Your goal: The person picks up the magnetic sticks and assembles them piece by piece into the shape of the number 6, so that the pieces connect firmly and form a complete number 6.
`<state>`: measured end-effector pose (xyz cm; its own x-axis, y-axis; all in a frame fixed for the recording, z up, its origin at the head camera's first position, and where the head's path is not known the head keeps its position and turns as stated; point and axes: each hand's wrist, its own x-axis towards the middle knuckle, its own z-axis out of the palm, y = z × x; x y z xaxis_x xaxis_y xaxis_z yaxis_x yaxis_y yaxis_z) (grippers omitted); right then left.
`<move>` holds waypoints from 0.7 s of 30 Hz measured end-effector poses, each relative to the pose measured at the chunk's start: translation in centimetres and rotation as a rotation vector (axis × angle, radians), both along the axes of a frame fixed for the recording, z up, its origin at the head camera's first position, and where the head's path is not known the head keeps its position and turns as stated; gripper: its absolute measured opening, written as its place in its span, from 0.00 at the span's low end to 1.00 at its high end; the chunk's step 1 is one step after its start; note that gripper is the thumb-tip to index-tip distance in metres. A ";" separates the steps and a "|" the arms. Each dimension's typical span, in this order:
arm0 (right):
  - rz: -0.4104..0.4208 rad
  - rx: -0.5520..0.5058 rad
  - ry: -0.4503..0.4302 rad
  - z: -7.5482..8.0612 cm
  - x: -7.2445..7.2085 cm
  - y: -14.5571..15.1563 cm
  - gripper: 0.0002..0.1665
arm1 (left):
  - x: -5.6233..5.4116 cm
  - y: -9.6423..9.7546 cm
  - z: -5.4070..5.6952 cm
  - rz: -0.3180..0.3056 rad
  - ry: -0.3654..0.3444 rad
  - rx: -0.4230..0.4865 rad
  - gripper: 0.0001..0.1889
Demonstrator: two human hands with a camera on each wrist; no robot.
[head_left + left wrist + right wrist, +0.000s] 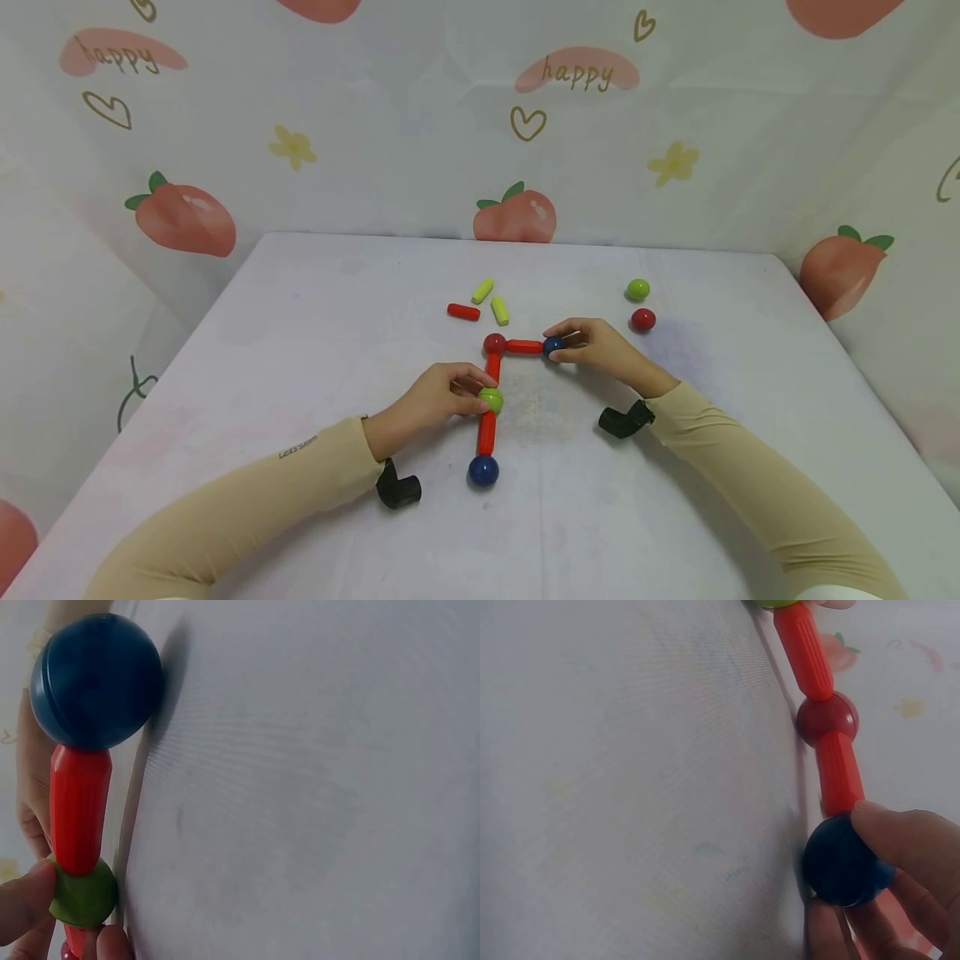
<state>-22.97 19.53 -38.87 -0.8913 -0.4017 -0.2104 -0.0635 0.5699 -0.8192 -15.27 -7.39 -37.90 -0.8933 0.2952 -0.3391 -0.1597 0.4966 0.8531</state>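
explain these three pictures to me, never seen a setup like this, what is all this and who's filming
A person sits at a white table wearing three cameras: one on the head, one on each wrist (the black blocks). The wide picture is the head view; the two close-ups are the wrist views.

On the table lies a chain of magnetic-looking sticks and balls. The left hand pinches the green ball in the chain; the left wrist view shows a red stick and the near blue ball below it. The right hand pinches the far blue ball.

Loose pieces: two yellow sticks, a loose red stick, a loose green ball and a loose red ball.
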 end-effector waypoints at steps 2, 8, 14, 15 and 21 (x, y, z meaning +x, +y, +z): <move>-0.002 -0.002 0.000 0.0 0.0 0.0 0.23 | -0.1 0.0 0.0 -0.001 -0.004 -0.004 0.13; 0.009 -0.008 0.009 0.1 0.0 0.0 0.23 | -0.1 0.0 0.0 -0.009 -0.008 -0.001 0.13; 0.038 -0.001 0.043 0.8 -0.4 0.1 0.24 | -0.3 0.1 0.1 -0.009 -0.016 -0.004 0.13; 0.041 0.001 0.050 1.0 -0.5 0.0 0.24 | -0.3 0.1 0.2 -0.009 -0.017 -0.004 0.13; 0.045 -0.013 0.092 3.3 -1.7 -1.0 0.26 | -0.3 -0.1 0.2 -0.015 -0.036 0.010 0.14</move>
<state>-24.72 18.50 -35.58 -0.8876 -0.4438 -0.1235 -0.1636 0.5542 -0.8161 -15.56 -7.51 -37.68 -0.8760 0.3120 -0.3679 -0.1828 0.4910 0.8518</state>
